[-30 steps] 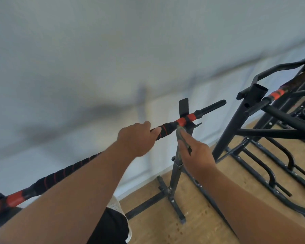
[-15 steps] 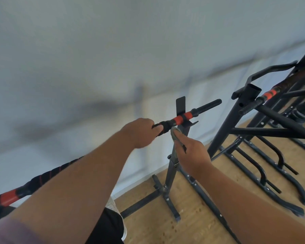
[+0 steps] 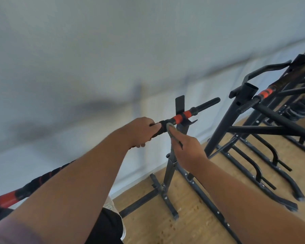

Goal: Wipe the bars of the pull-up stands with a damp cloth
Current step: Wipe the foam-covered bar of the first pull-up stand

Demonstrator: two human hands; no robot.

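One bar (image 3: 180, 117), wrapped in black and red, runs slantwise across the frame and rests in the cradle of a black stand (image 3: 171, 166); we take this bar as our landmark. Our left hand (image 3: 141, 131) is clenched around the bar just short of its red band. Our right hand (image 3: 187, 152), just below the bar, pinches a grey cloth (image 3: 170, 129) whose upper fold touches the bar's underside beside the left hand. Beyond the cradle the bar ends in a black ribbed tip. To the right of the bar stands a second stand (image 3: 236, 124) carrying its own black-and-red bar (image 3: 266, 93). Below the bar lies a wooden floor (image 3: 192, 217); behind it, a pale wall (image 3: 113, 50).
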